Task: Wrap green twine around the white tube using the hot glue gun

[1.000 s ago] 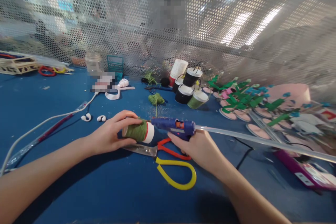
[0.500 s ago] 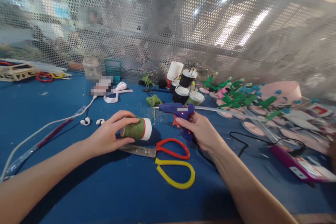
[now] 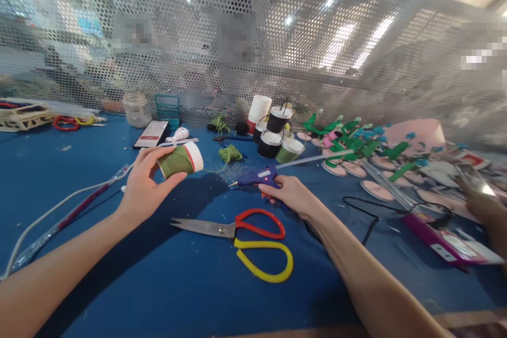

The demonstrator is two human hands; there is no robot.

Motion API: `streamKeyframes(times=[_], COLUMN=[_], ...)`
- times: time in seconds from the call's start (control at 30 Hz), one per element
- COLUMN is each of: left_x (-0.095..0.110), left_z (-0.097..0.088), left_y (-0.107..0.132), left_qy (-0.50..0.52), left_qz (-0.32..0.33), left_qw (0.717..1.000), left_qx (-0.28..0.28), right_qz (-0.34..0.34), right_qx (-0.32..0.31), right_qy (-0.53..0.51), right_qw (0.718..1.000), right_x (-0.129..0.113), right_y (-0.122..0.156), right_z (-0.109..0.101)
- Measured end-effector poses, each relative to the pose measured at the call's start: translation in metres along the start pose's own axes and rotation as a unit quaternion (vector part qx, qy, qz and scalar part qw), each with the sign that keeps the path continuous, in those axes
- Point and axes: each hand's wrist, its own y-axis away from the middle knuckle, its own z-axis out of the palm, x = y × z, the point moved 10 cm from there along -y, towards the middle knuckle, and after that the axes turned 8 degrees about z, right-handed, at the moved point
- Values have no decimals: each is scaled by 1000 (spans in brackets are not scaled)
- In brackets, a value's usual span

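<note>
A small white-rimmed cup wrapped in green yarn (image 3: 177, 162) is held up off the table, with my left hand (image 3: 143, 182) closed around it. From it a green strand trails toward a small yarn ball (image 3: 229, 154). My right hand (image 3: 295, 198) grips the handle of a blue glue gun (image 3: 253, 176), its nozzle pointing left toward the cup but apart from it. A clear glue stick (image 3: 312, 159) sticks out of the gun's back. Between my forearms, large scissors (image 3: 224, 229) with red and yellow handles lie on the blue table.
Yarn-wrapped cups (image 3: 271, 143) and stacked white cups (image 3: 259, 110) stand before the perforated metal screen (image 3: 190, 53). Green craft plants (image 3: 356, 142) crowd the right, near a purple power strip (image 3: 431, 240). Another person's hand (image 3: 485, 211) enters there. A phone (image 3: 152, 133) lies back left.
My left hand has lifted the cup up and to the left, away from the scissors. The glue gun has dropped slightly and its nozzle tilts lower. Another person's hand has come in at the right.
</note>
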Motion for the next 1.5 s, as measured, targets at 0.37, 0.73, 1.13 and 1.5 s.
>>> streamKeyframes(times=[0.37,0.73,1.13,1.5], left_x=[75,113,112,85], left_z=[28,42,41,49], left_y=[27,49,50,43], left_qy=[42,42,64,121], left_qz=[247,357,353,204], left_qw=[956,899,906,935], left_qx=[-153,-252,-225,-263], right_qz=[-214,-225,-101,-124], right_qx=[132,-182,-293,-114], right_qy=[151,21,-184,-295], right_qw=[956,957,933,941], right_x=[-56,-92,-77,-74], right_y=[30,59,54,40], right_z=[-7,72,87,51])
